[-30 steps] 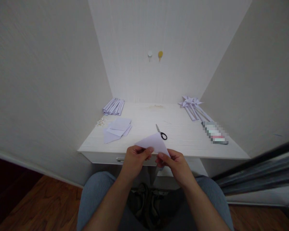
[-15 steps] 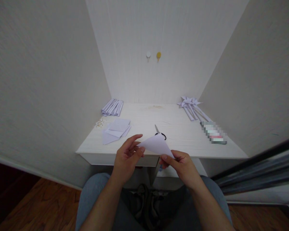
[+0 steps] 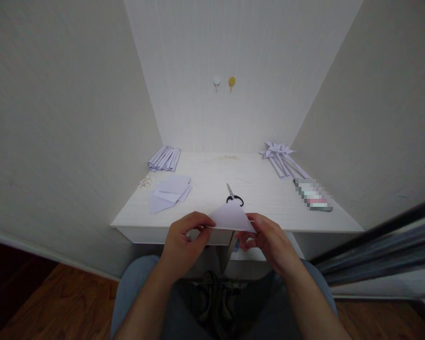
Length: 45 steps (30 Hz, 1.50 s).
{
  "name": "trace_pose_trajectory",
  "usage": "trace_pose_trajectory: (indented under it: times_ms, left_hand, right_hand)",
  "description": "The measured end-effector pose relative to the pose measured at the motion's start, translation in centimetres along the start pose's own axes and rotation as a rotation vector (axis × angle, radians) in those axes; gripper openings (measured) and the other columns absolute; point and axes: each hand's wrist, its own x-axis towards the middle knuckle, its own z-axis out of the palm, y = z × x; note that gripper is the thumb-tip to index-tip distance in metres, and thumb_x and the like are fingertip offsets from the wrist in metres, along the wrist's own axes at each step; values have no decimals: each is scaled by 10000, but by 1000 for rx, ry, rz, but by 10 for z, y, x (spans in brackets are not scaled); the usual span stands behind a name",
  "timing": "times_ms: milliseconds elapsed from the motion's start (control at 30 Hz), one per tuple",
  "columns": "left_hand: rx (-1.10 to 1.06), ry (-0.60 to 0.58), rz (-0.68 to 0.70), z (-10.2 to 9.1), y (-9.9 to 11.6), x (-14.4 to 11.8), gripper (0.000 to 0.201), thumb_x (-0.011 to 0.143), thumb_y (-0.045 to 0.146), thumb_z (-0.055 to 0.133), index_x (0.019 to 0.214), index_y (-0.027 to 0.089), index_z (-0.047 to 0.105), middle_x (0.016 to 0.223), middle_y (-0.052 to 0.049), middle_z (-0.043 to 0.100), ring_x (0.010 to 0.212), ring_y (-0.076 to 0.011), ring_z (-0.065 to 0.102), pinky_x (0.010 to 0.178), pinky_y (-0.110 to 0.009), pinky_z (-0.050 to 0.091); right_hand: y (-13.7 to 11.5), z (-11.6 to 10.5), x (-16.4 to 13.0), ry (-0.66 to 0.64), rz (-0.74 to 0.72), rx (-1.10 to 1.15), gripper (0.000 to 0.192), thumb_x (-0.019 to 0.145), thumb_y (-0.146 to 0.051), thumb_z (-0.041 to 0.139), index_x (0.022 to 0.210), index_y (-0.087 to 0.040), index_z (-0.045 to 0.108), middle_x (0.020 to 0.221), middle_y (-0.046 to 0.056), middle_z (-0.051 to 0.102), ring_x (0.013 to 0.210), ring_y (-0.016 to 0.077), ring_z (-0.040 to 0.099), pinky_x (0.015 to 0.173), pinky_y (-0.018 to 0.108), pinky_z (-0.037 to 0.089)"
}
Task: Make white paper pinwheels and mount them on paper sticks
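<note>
Item: folded paper triangle (image 3: 231, 218), pinched between your left hand (image 3: 184, 238) at its left corner and your right hand (image 3: 269, 241) at its right, held above your lap just off the table's (image 3: 269, 208) front edge.

Progress, judged: one fold in; shaping remains.

Made: paper stars on sticks (image 3: 281, 158), far right.

Stock: flat sheets (image 3: 170, 192) left; folded strips (image 3: 165, 158) far left.

Scissors (image 3: 233, 196) just beyond the triangle.

Room: open centre; walls close on three sides.
</note>
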Motion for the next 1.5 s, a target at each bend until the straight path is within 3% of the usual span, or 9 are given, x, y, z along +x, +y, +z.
trace_pose_trajectory:
  times_ms: [200, 433, 633, 833, 1000, 1100, 1233, 1367, 1500]
  left_hand:
    - [-77, -70, 36, -3, 2, -2, 179, 801, 191, 626, 846, 204, 798, 888, -67, 749, 858, -227, 678, 748, -294, 524]
    - [-185, -59, -303, 6, 1, 3, 223, 699, 331, 823, 820, 195, 695, 755, -3, 647, 597, -140, 561, 520, -237, 447]
    - [-438, -100, -433, -3, -1, 8, 383, 606, 306, 888, 797, 221, 567, 714, 31, 633, 573, -135, 585, 499, -216, 435]
    - [-581, -298, -561, -16, 12, 12, 442, 561, 276, 912, 794, 226, 539, 690, 25, 661, 518, -134, 590, 476, -220, 449]
    - [-569, -330, -565, -19, 11, 12, 395, 589, 271, 906, 803, 217, 579, 711, 12, 669, 536, -131, 594, 491, -216, 443]
    - [-596, -317, -520, -18, 9, 12, 386, 597, 262, 908, 867, 214, 637, 784, -11, 701, 612, -150, 638, 542, -230, 478]
    - [-653, -230, -510, -15, 5, 14, 613, 585, 232, 920, 1138, 244, 655, 840, -22, 747, 638, -171, 672, 570, -253, 513]
    - [-651, -143, -540, -11, 0, 15, 409, 568, 240, 934, 901, 188, 703, 794, -28, 760, 591, -147, 658, 554, -244, 514]
    - [-599, -170, -540, -10, -3, 15, 304, 588, 239, 922, 821, 171, 738, 761, -46, 765, 598, -154, 663, 542, -238, 505]
  right_hand:
    - [-5, 12, -7, 38, -84, -84, 567, 716, -335, 872, 1212, -269, 607, 836, 4, 752, 738, 206, 698, 665, 308, 540]
    - [-2, 25, -22, 15, -184, -331, 606, 876, -295, 742, 1431, -332, 503, 903, 12, 730, 787, 206, 671, 694, 322, 533]
    - [-27, 23, -39, -195, -423, -680, 864, 754, -101, 755, 1513, -394, 464, 1196, 57, 704, 972, 251, 683, 878, 406, 572]
    - [-51, 25, -38, -273, -621, -987, 700, 812, 9, 562, 1357, -423, 638, 1243, 48, 631, 1067, 213, 673, 868, 329, 582]
    - [-44, 27, -35, -217, -782, -1125, 512, 776, 2, 615, 1102, -352, 788, 1551, 65, 425, 1356, 337, 518, 1017, 490, 544]
    - [-40, 25, -35, -202, -874, -1135, 436, 756, 4, 625, 993, -315, 803, 1585, 53, 410, 1440, 386, 414, 1112, 597, 451]
    - [-37, 22, -33, -203, -888, -1124, 427, 758, 3, 608, 998, -302, 788, 1560, 50, 443, 1457, 377, 381, 1157, 625, 386]
    - [-36, 22, -33, -213, -851, -1120, 441, 766, -2, 629, 1046, -310, 775, 1532, 52, 474, 1452, 364, 381, 1158, 615, 387]
    - [-38, 25, -36, -290, -824, -1175, 454, 772, -8, 658, 1060, -339, 776, 1542, 33, 480, 1478, 374, 338, 1161, 633, 374]
